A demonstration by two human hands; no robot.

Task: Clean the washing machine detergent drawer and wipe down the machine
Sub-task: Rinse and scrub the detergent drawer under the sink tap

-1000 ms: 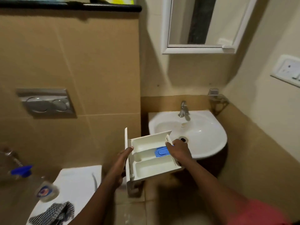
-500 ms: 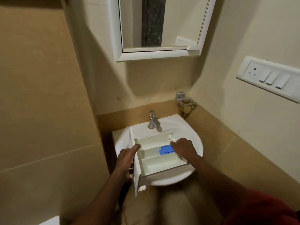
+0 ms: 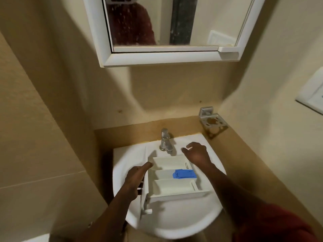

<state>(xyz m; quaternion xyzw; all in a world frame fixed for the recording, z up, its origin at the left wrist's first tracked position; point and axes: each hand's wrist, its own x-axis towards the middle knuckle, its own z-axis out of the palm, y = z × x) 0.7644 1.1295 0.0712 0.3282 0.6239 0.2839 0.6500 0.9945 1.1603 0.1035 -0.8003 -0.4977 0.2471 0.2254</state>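
Note:
The white detergent drawer (image 3: 173, 189) sits over the white sink (image 3: 174, 222), its three compartments facing up and a blue insert (image 3: 184, 173) in the middle one. My left hand (image 3: 136, 179) grips the drawer's front panel at the left, thumb along its top edge. My right hand (image 3: 196, 153) hovers above the drawer's far right corner, just right of the chrome tap (image 3: 165, 142), fingers loosely curled and holding nothing. No water runs from the tap.
A white-framed mirror cabinet (image 3: 166, 56) hangs above the sink. A metal holder (image 3: 211, 121) is fixed to the wall at the right, and a switch plate (image 3: 312, 91) is further right. Tiled walls close in on both sides.
The drawer was carried from beside the toilet to over the sink. My right hand has let go of its right end and risen toward the tap. The left hand keeps its grip.

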